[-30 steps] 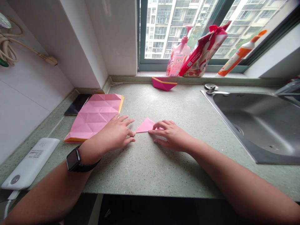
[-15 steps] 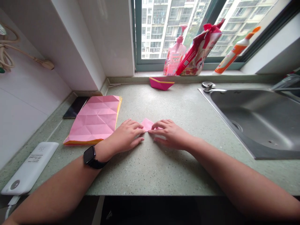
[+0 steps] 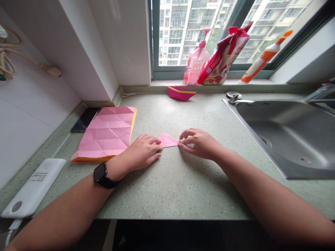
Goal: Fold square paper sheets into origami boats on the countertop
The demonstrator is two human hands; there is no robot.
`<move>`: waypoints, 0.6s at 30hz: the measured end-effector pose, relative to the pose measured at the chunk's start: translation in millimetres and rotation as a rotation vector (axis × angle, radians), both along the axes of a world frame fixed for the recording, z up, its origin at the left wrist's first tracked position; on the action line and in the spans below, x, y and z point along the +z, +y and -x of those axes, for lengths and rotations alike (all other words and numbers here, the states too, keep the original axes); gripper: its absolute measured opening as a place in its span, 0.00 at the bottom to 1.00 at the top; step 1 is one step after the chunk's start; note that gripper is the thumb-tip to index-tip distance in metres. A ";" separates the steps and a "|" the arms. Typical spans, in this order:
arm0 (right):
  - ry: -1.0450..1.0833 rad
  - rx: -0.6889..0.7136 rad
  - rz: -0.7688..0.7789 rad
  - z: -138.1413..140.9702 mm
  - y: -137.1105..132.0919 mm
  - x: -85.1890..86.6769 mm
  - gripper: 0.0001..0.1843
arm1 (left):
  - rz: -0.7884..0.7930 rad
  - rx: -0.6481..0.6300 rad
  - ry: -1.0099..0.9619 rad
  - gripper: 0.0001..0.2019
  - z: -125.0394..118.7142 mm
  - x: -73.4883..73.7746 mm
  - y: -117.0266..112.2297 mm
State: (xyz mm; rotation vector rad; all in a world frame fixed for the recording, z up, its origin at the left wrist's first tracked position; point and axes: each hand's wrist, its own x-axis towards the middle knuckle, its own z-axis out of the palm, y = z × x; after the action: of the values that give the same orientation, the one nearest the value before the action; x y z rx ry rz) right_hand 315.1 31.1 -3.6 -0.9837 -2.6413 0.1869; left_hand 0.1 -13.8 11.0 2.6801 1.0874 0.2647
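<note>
A small folded piece of pink paper (image 3: 168,140) lies on the counter in front of me, its outline a low triangle. My left hand (image 3: 143,150) rests over the paper's left end. Its fingertips press down there, and the thumb lies apart on the counter; that end is covered from sight. At the right corner, my right hand (image 3: 196,142) has its thumb and fingertips pinched together on the paper. A black watch (image 3: 100,173) is on my left wrist.
Creased pink sheets (image 3: 106,134) lie at the left over a dark flat object (image 3: 84,120). Nearer stands a white power bank (image 3: 35,186). A magenta paper boat (image 3: 181,94) sits at the back. The sink (image 3: 277,167) is at the right, bottles (image 3: 196,66) on the sill.
My right hand has slid right along the paper's lower edge to its corner, uncovering the right half. My left hand has stayed in place.
</note>
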 end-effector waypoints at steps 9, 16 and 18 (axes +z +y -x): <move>0.036 -0.026 -0.011 1.8 -0.1 -3.0 0.09 | -0.101 0.048 -0.073 0.09 0.8 -12.9 4.6; 0.059 -0.038 -0.077 7.6 3.0 -16.3 0.08 | -0.140 0.118 -0.154 0.22 -1.5 -17.2 7.3; 0.087 -0.028 -0.097 8.3 3.2 -17.1 0.09 | -0.158 0.134 -0.160 0.23 -1.8 -19.2 8.0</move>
State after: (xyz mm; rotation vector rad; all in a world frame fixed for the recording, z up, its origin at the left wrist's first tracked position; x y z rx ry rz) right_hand 306.9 34.3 -20.7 -0.9575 -2.5309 0.0916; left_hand 1.9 -5.8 -8.1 2.6677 1.2443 0.6018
